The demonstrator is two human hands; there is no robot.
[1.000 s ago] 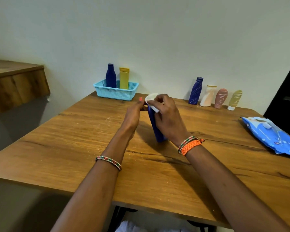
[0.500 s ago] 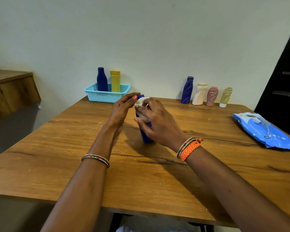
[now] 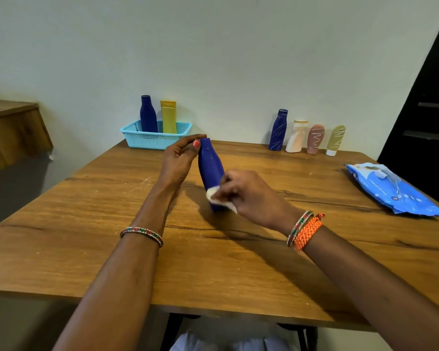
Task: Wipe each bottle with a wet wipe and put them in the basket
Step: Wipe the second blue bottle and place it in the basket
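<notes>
Two bottles [image 3: 158, 115] already in the basket [image 3: 147, 141] at 11 o'clock; four wait at 1 o'clock. Head view: left hand [image 3: 179, 158] pinches blue bottle's [image 3: 211, 171] cap at table centre, right hand [image 3: 249, 196] pinches wet wipe [image 3: 214, 196] against its base. Wiping step; next, basket it.

Home room: wooden table [image 3: 86, 249] against plain wall [image 3: 213, 46], toiletry bottles [image 3: 307, 135], wooden ledge [image 3: 10, 122].
</notes>
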